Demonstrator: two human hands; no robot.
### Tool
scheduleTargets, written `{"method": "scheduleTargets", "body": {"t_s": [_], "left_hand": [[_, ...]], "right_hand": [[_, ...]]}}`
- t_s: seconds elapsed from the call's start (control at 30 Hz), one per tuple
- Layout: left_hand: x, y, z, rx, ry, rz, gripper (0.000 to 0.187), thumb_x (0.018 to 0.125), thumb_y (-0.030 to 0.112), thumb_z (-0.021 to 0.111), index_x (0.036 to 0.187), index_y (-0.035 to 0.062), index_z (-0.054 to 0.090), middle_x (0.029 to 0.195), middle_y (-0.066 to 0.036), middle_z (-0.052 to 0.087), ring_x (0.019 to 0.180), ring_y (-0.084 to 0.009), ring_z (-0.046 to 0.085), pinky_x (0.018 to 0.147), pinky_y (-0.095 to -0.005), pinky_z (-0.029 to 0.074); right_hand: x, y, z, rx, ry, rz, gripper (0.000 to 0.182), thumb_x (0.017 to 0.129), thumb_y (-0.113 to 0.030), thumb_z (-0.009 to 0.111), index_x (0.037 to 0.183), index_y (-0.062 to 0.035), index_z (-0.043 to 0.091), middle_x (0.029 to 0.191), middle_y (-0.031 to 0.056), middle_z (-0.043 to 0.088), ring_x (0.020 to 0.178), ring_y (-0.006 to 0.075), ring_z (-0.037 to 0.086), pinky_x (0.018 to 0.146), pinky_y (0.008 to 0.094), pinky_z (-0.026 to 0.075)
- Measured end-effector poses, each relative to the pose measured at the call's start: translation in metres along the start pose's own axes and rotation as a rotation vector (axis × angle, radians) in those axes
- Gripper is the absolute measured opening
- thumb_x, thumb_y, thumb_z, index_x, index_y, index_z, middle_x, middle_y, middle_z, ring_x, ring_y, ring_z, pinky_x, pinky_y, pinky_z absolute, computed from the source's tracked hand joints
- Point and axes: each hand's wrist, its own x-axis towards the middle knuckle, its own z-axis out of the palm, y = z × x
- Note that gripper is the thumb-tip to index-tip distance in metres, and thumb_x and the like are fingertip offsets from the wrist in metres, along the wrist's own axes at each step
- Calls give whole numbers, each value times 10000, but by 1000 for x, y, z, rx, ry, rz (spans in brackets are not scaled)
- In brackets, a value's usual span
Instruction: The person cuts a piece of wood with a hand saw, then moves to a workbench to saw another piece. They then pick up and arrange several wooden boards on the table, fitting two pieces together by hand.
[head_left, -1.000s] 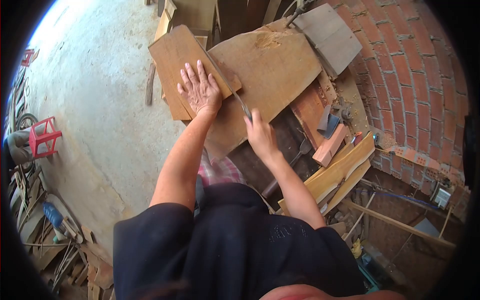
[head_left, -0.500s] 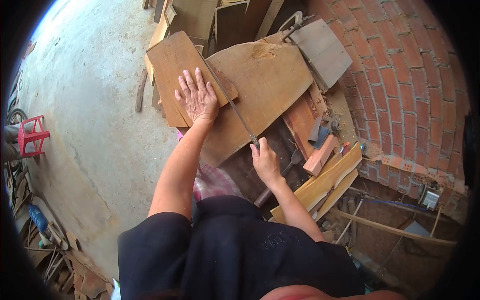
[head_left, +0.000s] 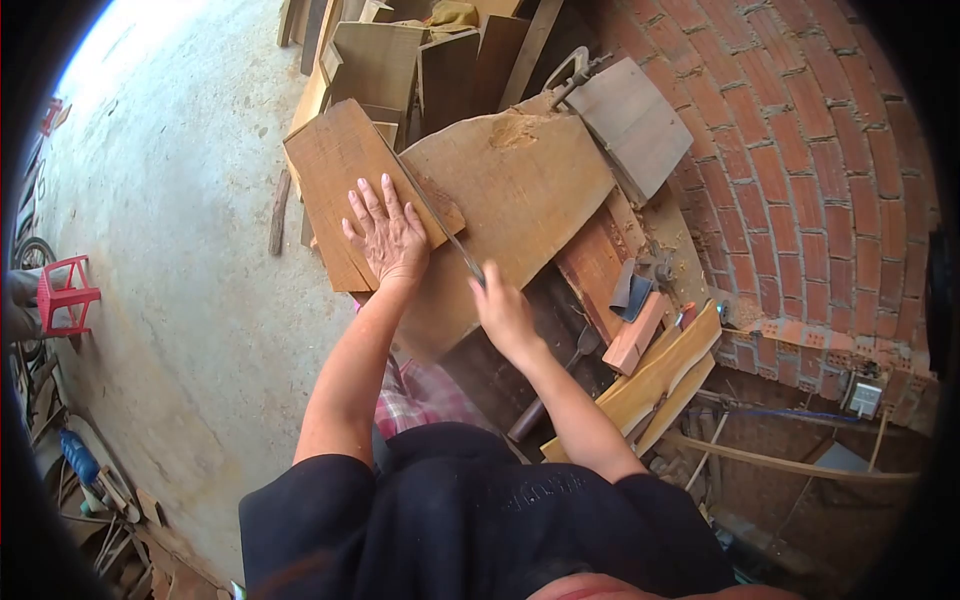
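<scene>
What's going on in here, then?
A person presses their left hand flat on a brown board, which lies partly over a wide wooden slab. Their right hand grips a long, thin tool lying along the board's edge; whether it cuts or scrapes, I can't tell.

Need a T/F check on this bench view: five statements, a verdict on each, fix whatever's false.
1. The left hand lies palm down on a wooden board. True.
2. The right hand is empty. False: the right hand grips a long thin tool.
3. The tool runs along the board's edge on the right-hand side. True.
4. The stool at the picture's left is blue. False: the stool is red.
5. A brick wall rises on the picture's right. True.
</scene>
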Motion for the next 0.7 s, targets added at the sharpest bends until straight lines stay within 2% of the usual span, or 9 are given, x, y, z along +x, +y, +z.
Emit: {"method": "scheduleTargets", "body": {"t_s": [0.07, 0.2, 0.23, 0.3, 0.4, 0.47, 0.7], "left_hand": [[-5, -1, -2, 3, 8, 7, 557, 960, 371, 367, 1472, 161, 309, 1554, -131, 189, 1438, -312, 133, 1104, -560, 87], [-4, -2, 0, -10, 4, 13, 565, 959, 367, 371, 1476, 153, 294, 1550, -147, 189, 1437, -321, 133, 1097, -571, 93], [-6, -1, -2, -20, 2, 16, 565, 959, 367, 371, 1476, 153, 294, 1550, -147, 189, 1437, -321, 133, 1097, -571, 93], [-2, -1, -1, 15, -41, 16, 568, 958, 359, 370, 1478, 147, 287, 1552, -161, 173, 1438, -335, 121, 1094, -580, 88], [-2, -1, -2, 17, -45, 34, 566, 958, 351, 367, 1477, 139, 287, 1555, -172, 151, 1439, -348, 103, 1093, -586, 80], [-4, -3, 0, 26, -32, 41, 565, 959, 347, 373, 1477, 140, 288, 1557, -170, 147, 1440, -347, 98, 1093, -590, 75], [-27, -12, -16, 41, -87, 117, 609, 947, 391, 416, 1484, 147, 270, 1559, -157, 147, 1441, -342, 94, 1104, -565, 83]], "right_hand": [[40, -13, 15, -13, -14, 2, 231, 957, -261, 515, 988, -55, 417, 698, 243, 602, 692, 459, 602, 562, 527, 468], [-16, 2, -13, -4, -11, -7, 236, 954, -257, 523, 980, -49, 416, 697, 235, 603, 687, 441, 610, 555, 521, 476], [-40, 11, -16, 34, 92, -93, 237, 951, -259, 527, 978, -50, 417, 701, 230, 607, 694, 434, 616, 542, 522, 476], [-59, 18, -19, -6, 34, -16, 243, 953, -264, 524, 985, -50, 412, 748, 230, 621, 705, 435, 619, 547, 521, 480], [14, 2, 7, -12, -100, 56, 244, 955, -266, 518, 991, -54, 404, 800, 230, 631, 714, 428, 627, 564, 512, 491], [56, -20, 15, 16, -61, 7, 228, 949, -229, 536, 1001, -47, 408, 801, 243, 621, 721, 448, 604, 571, 527, 460], [20, -14, 21, 72, 126, -52, 199, 937, -219, 551, 936, -59, 433, 775, 192, 615, 685, 419, 606, 535, 496, 468]]}}
